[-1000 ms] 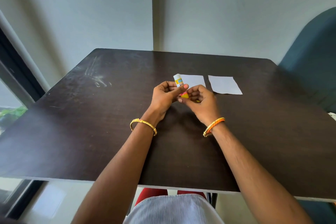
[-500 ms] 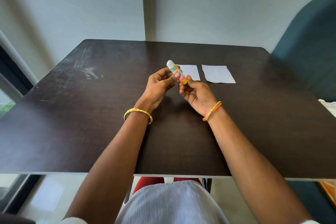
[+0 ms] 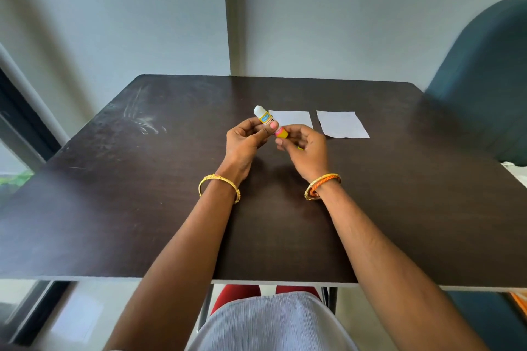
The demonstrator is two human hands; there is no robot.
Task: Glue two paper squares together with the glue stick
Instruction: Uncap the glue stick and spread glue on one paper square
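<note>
Both hands hold a small glue stick above the middle of the dark table. It has a white end pointing up and away, a yellow label and a pink-yellow base. My left hand grips its body between thumb and fingers. My right hand pinches the base end. Two white paper squares lie flat just beyond the hands, side by side and apart: the left paper square, partly hidden by the glue stick, and the right paper square.
A dark teal chair back stands past the table's right edge. Grey walls rise right behind the far edge. A window frame runs along the left. My lap shows below the near edge.
Between the earlier frames the camera tilted, shifting the scene. Both hands have kept hold of the glue stick above the table; my right hand's fingers have curled more around its base.
</note>
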